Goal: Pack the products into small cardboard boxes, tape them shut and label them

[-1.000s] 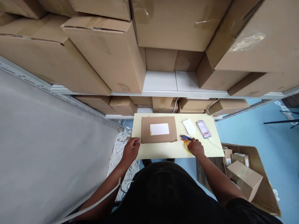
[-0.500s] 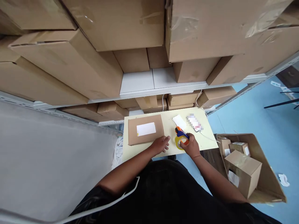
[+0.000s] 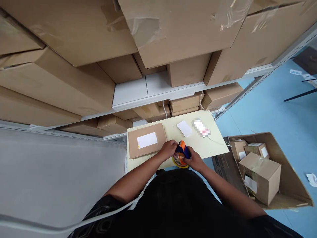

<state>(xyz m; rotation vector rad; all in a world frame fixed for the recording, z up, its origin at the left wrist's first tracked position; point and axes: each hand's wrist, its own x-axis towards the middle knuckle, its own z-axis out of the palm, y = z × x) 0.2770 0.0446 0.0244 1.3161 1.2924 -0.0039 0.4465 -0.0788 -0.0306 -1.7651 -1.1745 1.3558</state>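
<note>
Soft, even light; small glare on clear tape (image 3: 236,15).

In the grip, the tape dispenser (image 3: 184,151) looks like hard, smooth plastic. Left of the grip lies a matt cardboard box (image 3: 161,135) with a smooth paper label (image 3: 147,140), on a smooth tabletop (image 3: 205,145). Beyond the grip, glossy tape (image 3: 146,28) crinkles across a matt cardboard carton (image 3: 170,46) above a shelf edge (image 3: 158,98) like painted metal; nearer than the grip, the shirt (image 3: 185,205) is dull cloth.
</note>
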